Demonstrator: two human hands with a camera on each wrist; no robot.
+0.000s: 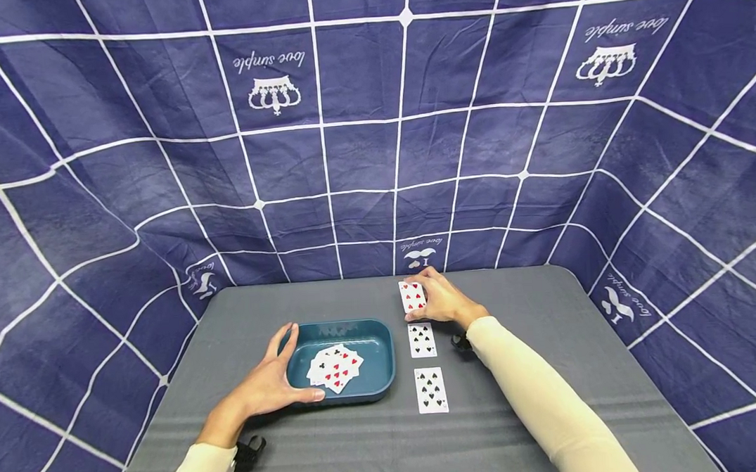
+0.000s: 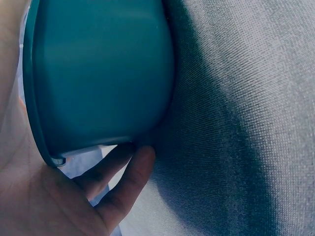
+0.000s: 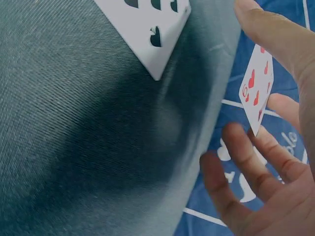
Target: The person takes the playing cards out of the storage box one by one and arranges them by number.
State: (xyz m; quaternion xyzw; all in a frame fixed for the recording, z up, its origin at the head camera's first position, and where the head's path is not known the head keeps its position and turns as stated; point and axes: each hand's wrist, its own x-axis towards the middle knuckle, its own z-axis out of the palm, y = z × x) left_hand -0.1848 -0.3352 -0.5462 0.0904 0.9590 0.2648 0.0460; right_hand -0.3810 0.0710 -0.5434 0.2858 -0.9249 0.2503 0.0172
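Heart card [image 1: 412, 298], right hand [image 1: 443, 300] is pinching it in its fingers, two spade cards [image 1: 431, 391] are lying nearby, left hand [image 1: 262, 387] is gripping the tray [image 1: 377, 359], fingers spreading wide.

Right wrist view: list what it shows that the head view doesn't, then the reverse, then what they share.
Only the right wrist view: the readable red corner "6" on the white playing card with red hearts, and the palm side of the right hand.

Only the head view: the left hand at the dark teal rectangular tray, the overlapping pile of white cards inside, and the cream sleeves.

Both: the right hand holding the hearts card, black spades on a white card, grey fabric and white-lined blue cloth.
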